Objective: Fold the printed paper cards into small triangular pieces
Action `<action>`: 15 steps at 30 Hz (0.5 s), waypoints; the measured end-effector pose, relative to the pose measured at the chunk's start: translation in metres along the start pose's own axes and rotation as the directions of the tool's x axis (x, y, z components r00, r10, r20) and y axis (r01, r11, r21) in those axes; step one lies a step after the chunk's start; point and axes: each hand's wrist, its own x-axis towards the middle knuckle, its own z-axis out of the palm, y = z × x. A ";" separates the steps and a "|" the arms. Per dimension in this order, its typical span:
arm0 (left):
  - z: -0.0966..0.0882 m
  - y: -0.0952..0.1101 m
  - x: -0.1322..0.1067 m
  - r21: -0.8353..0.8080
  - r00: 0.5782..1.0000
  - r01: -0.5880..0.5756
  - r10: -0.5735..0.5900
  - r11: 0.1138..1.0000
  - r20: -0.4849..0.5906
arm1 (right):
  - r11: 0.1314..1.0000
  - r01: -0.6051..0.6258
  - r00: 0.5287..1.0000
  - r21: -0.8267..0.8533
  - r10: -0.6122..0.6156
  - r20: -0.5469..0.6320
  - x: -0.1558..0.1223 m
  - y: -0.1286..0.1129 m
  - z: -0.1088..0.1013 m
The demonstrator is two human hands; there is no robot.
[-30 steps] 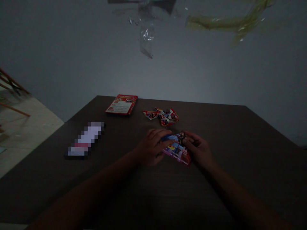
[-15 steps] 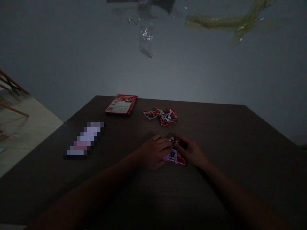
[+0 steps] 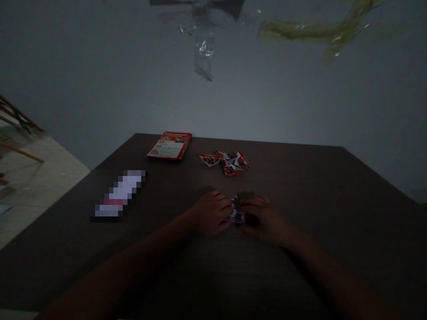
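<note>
A small piece of colourful printed paper (image 3: 237, 217), purple and partly folded, lies on the table between my hands. My left hand (image 3: 212, 213) covers its left part, the fingers curled over it and pressing it down. From the right, my right hand (image 3: 263, 218) grips the paper's other side with bent fingers, the thumb low near the bottom edge. Much of the paper is hidden under the fingers, and the light is dim. Just beyond the hands sit several red and white folded paper pieces (image 3: 230, 162), grouped together.
A stack of red printed cards or leaflets (image 3: 169, 146) rests near the table's back left edge. A phone (image 3: 120, 195) with a blurred-out screen lies on the left. The brown table (image 3: 300, 178) meets a wall (image 3: 283, 98) with tape remnants (image 3: 300, 30).
My right hand has shifted its grip, the thumb moving down toward the paper's lower edge. Less of the paper shows now. The left hand stays almost in place.
</note>
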 end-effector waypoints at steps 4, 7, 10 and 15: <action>0.001 0.000 -0.001 0.032 1.000 0.010 -0.010 0.999 -0.004 | 0.997 0.052 0.998 -0.053 -0.051 0.029 0.002 -0.001 -0.002; 0.003 -0.001 -0.002 0.047 1.000 0.032 -0.031 0.998 -0.002 | 0.996 0.037 0.999 -0.086 -0.036 0.014 0.002 0.001 -0.001; 0.002 -0.002 -0.003 0.024 0.996 0.080 -0.081 0.996 0.024 | 0.995 0.004 1.000 -0.102 -0.004 -0.001 0.001 0.004 0.001; -0.001 -0.003 -0.003 -0.086 0.976 0.213 -0.206 0.973 0.076 | 0.995 -0.061 0.998 -0.075 0.060 -0.018 0.000 0.008 0.002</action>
